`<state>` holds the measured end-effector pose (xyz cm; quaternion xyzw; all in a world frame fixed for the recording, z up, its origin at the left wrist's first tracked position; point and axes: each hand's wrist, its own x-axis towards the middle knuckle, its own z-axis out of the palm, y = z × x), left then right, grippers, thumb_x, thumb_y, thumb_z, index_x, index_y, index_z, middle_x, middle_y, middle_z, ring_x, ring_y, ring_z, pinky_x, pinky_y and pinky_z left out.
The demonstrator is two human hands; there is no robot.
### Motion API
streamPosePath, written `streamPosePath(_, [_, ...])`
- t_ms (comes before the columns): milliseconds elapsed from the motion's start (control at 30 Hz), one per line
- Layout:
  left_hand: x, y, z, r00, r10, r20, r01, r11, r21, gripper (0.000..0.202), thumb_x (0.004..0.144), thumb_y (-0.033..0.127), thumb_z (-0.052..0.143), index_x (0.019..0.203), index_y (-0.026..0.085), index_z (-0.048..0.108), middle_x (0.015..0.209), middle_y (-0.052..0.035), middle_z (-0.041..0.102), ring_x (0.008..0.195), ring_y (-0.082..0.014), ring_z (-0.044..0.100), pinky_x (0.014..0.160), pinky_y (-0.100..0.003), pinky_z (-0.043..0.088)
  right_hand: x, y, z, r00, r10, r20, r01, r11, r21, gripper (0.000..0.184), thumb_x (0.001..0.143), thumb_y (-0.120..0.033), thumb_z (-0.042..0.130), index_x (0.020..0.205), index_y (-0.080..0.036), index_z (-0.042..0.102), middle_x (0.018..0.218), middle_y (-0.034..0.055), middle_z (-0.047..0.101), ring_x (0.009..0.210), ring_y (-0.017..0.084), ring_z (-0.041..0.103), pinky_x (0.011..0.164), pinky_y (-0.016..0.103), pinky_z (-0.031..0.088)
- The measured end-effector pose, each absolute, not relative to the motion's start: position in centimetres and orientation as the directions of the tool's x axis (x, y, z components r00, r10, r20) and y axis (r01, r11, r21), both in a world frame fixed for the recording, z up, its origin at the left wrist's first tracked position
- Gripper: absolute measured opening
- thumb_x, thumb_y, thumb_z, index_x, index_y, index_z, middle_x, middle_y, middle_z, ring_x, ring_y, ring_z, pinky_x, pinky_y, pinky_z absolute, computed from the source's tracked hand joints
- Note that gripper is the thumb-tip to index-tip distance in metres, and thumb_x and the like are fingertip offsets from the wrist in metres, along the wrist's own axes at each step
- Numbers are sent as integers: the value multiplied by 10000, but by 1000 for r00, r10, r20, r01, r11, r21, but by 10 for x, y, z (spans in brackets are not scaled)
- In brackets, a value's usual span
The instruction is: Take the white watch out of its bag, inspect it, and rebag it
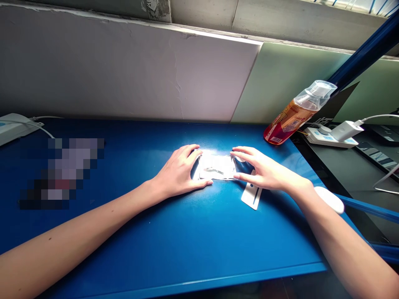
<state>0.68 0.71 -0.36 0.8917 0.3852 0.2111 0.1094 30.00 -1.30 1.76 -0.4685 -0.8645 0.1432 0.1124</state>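
Observation:
A bright, glossy, flat rectangular packet (218, 167) lies on the blue tabletop (187, 232), its surface washed out by glare. At its left end is my left hand (179, 172), thumb and fingers spread on either side of the corner. My right hand (262, 168) frames the right end in the same way, fingers apart, the tips at or against its edge. Whether the fingertips press on it, I cannot tell. Partly below my right hand lies a white card (251, 197) with a dark strip and a small hole.
A red and orange spray bottle (291, 116) with a clear cap leans at the back right. Beyond it sits a white power strip (330, 138) with a plugged-in charger. A white rounded object (328, 199) lies by my right forearm. Another power strip (18, 128) and a pixelated patch are at left.

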Motion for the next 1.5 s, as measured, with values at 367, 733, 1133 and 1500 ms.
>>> streamPosePath(367, [6, 7, -6, 663, 669, 336, 583, -743, 329, 672, 830, 585, 685, 1296, 115, 567, 1305, -179, 628, 1338, -371, 468, 1112, -529, 414, 299, -14, 19, -549, 833, 74, 773, 539, -333, 608, 916, -525, 591, 1418, -189, 526, 1493, 196, 472, 1386, 371, 455, 1067, 557, 485])
streamPosePath(733, [4, 5, -3, 652, 635, 414, 550, -772, 318, 504, 1030, 516, 348, 1124, 148, 679, 1083, -134, 743, 1064, -285, 666, 938, -431, 509, 291, -15, 27, -639, 662, 392, 555, 750, -360, 381, 828, -403, 741, 1180, -265, 690, 1182, 93, 724, 1116, 291, 651, 945, 462, 560])
streamPosePath(1133, [2, 1, -3, 562, 568, 602, 443, -821, 361, 377, 1017, 389, 466, 1295, 160, 577, 1142, -123, 714, 1082, -250, 662, 940, -395, 532, 280, -25, 26, -463, 758, 459, 525, 652, -547, 157, 874, -298, 682, 1003, -217, 724, 926, 61, 786, 781, 212, 730, 713, 331, 596])
streamPosePath(1500, [5, 4, -3, 691, 538, 483, 454, -843, 288, 677, 845, 478, 730, 1372, 121, 502, 1376, -208, 548, 1334, -339, 467, 1123, -505, 418, 277, -16, 18, -390, 879, 274, 641, 473, -604, 264, 921, -339, 633, 1126, -176, 670, 944, 69, 746, 815, 205, 693, 753, 341, 577])
